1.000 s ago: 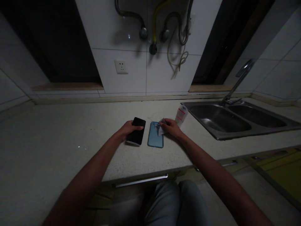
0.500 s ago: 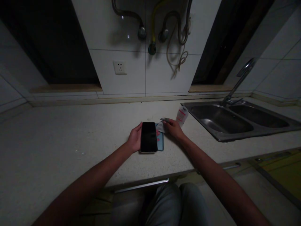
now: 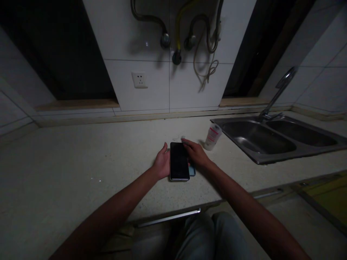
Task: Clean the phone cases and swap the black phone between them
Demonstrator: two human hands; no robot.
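A black phone (image 3: pixel 179 166) lies face up on the pale counter, over a blue phone case (image 3: pixel 192 169) of which only a corner shows at its right. My left hand (image 3: pixel 162 164) grips the phone's left edge, thumb up along its side. My right hand (image 3: pixel 197 153) lies against the phone's right edge, fingertips on its top right corner. A small pale scrap (image 3: pixel 182 138) shows just beyond those fingertips; I cannot tell whether the hand holds it.
A small white bottle with a red label (image 3: pixel 213 137) stands right of my hands. Beyond it is a steel double sink (image 3: pixel 253 157) with a tap (image 3: pixel 280 88). A wall socket (image 3: pixel 140 79) and hanging hoses (image 3: pixel 176 36) are behind. The counter's front edge (image 3: pixel 173 207) is near.
My left hand carried the phone from the left onto the blue case, which is now almost covered. My right hand moved from the case's top onto the phone's right edge.
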